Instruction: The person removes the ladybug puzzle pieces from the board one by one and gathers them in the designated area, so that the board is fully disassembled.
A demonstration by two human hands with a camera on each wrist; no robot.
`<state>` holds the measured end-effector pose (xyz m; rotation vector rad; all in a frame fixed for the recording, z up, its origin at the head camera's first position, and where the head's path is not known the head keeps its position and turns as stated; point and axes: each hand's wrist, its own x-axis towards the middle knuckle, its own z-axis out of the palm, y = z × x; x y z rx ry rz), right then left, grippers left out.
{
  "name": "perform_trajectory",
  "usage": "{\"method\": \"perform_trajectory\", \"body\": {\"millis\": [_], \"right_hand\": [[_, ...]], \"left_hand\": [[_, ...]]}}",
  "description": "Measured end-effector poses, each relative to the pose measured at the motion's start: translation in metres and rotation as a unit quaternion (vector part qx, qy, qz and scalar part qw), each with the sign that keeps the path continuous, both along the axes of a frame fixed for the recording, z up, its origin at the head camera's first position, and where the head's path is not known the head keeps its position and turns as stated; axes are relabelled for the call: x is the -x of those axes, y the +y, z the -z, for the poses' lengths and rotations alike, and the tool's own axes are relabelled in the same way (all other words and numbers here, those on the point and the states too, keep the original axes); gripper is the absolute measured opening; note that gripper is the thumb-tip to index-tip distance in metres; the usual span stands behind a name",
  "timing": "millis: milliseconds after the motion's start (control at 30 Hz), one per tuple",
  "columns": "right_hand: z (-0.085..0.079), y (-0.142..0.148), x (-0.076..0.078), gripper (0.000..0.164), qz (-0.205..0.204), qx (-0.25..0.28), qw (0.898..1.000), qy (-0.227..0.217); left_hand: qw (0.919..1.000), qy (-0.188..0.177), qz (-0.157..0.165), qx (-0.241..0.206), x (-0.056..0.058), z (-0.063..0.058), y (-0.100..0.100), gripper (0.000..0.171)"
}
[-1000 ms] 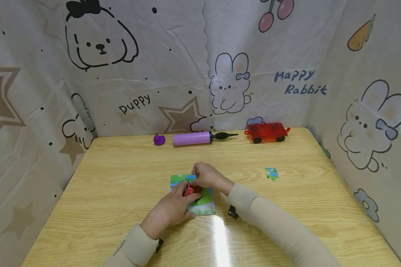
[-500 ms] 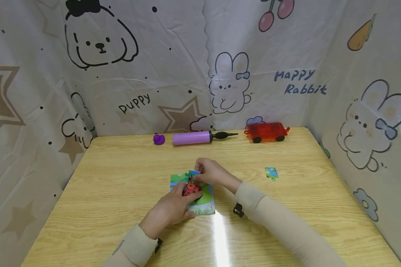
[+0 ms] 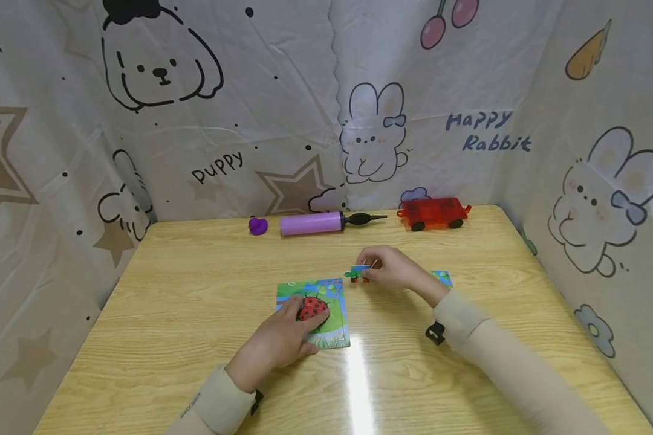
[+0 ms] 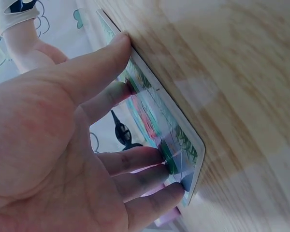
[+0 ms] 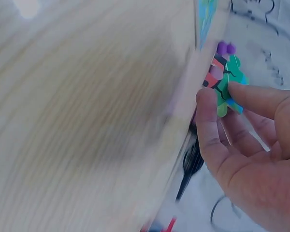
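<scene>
A square ladybug puzzle (image 3: 334, 337) lies flat on the wooden table. My left hand (image 3: 274, 338) rests on its left side, thumb and fingertips touching the surface. In the left wrist view the fingers (image 4: 150, 159) are spread over the puzzle board (image 4: 183, 137). Off the puzzle's upper right corner, my right hand (image 3: 394, 269) pinches a loose puzzle piece (image 3: 355, 274) between thumb and fingertips. Green, blue, red and black show on that held piece (image 5: 224, 87) in the right wrist view. Another blue-green piece (image 3: 442, 278) lies on the table behind the right wrist, partly hidden.
Along the back edge of the table (image 3: 196, 266) stand a purple duck toy (image 3: 258, 226), a purple hand pump (image 3: 312, 224) with a black nozzle, and a red toy wagon (image 3: 434, 214). A printed cloth (image 3: 283, 90) hangs behind and at both sides.
My right hand has moved to the right, off the puzzle, carrying the pinched piece with it. More of the ladybug picture now shows. My left hand has stayed in place.
</scene>
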<state>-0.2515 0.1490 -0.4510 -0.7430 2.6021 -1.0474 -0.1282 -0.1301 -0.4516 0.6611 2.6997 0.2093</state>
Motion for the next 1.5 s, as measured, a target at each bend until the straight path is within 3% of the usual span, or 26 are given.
{"method": "perform_trajectory", "body": {"millis": [367,567,833,1200,1500], "right_hand": [[0.005,0.072,0.005,0.013,0.029,-0.034,0.999,-0.02],[0.008,0.091,0.004,0.014,0.049,-0.061,0.997,-0.021],[0.015,0.095,0.005,0.021,0.09,-0.103,0.99,-0.02],[0.019,0.093,0.003,0.012,0.079,-0.114,0.99,0.024],[0.018,0.072,0.0,0.018,0.085,-0.099,0.99,0.06]], "left_hand": [[0.9997,0.024,0.008,0.001,-0.004,0.002,0.0,0.068],[0.9993,0.035,0.01,-0.011,-0.005,0.004,-0.002,0.065],[0.9979,0.059,0.018,-0.019,-0.006,0.008,-0.005,0.062],[0.9908,0.13,0.039,-0.001,-0.011,0.01,-0.005,0.061],[0.9911,0.128,0.012,-0.034,-0.021,0.006,-0.007,0.056]]}}
